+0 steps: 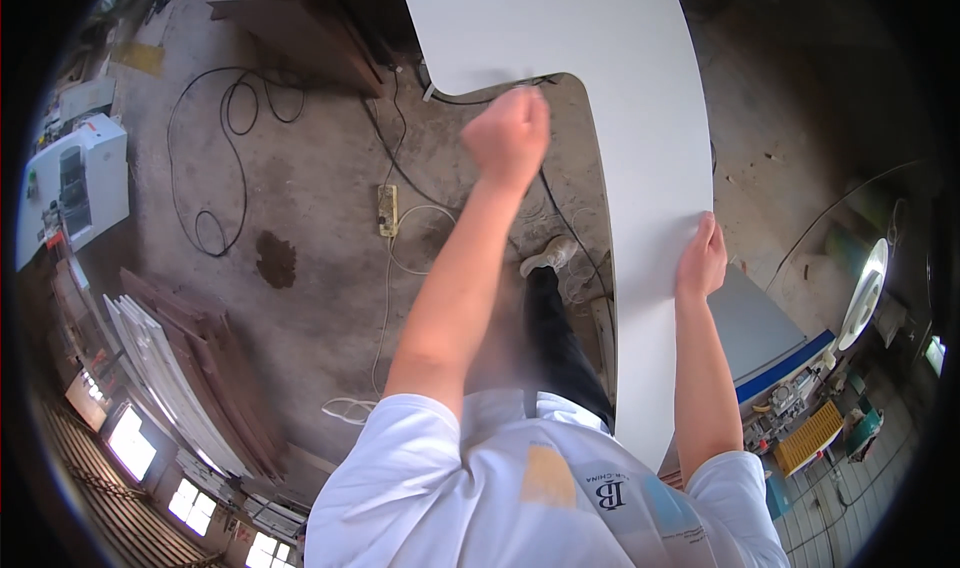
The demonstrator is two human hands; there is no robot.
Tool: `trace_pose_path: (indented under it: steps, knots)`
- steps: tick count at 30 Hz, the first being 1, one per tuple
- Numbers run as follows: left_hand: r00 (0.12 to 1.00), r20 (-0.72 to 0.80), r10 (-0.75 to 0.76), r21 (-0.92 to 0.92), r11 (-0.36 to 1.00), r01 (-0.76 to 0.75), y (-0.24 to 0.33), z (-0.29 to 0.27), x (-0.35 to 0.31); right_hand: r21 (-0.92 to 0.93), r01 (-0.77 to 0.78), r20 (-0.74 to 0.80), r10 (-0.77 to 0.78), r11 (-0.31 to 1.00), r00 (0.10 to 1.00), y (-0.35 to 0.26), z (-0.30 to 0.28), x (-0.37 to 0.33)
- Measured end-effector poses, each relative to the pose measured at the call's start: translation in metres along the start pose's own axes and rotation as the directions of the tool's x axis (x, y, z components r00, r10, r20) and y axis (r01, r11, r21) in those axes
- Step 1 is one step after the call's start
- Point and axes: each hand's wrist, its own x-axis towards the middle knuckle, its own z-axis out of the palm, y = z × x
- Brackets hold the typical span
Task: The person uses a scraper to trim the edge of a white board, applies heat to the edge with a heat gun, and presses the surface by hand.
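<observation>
The workshop has a stained concrete floor (330,188), with brown boards (310,33) standing at the far left, more boards (200,378) stacked at the near left and a power strip (388,211) lying between them. Above the floor, in front of the person and toward the right, spreads a large white panel (645,98), wide at the far end and narrowing as it curves back beside the body. What holds it up is hidden.

The right hand (703,258) lies over the panel's outer edge, fingers close together and pointing away; whether they grip underneath cannot be told. The left hand (508,140) is curled into a fist at the notch of the inner edge, slightly blurred; whether it pinches anything or touches the edge cannot be told.

The panel looks stiff and probably heavy, unwieldy because its weight seems to lie toward the wide end. Its smooth face would likely be slippery under flat palms, and its corners might chip if knocked. Opposite edges of the narrow arm look the surest hold, with one hand nearer the wide end for balance.
</observation>
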Motion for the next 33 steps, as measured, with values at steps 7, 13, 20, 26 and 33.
trace_pose_path:
  steps: [7,13,20,26,33]
  knots:
    - [0.999,-0.03,-0.032,0.056,0.998,0.033,-0.007,-0.001,0.005,-0.054,-0.037,-0.004,0.037,0.998,0.999,0.001,-0.001,0.001]
    - [0.851,-0.02,-0.525,-0.02,0.851,0.525,-0.086,-0.08,-0.008,-0.07,-0.056,0.049,0.059,0.996,0.997,0.001,-0.003,0.005]
    - [0.994,0.07,-0.088,-0.061,0.994,0.092,-0.018,-0.021,-0.001,-0.093,-0.084,0.063,0.09,0.992,0.994,-0.002,-0.003,0.001]
    - [0.863,0.074,-0.5,-0.161,0.848,0.505,-0.094,-0.064,0.004,-0.082,0.021,-0.074,-0.027,0.996,0.997,0.008,0.004,0.004]
    - [0.593,0.499,-0.631,-0.659,0.168,0.733,-0.106,-0.134,0.015,-0.133,-0.035,-0.018,0.033,0.99,0.999,0.006,-0.001,0.004]
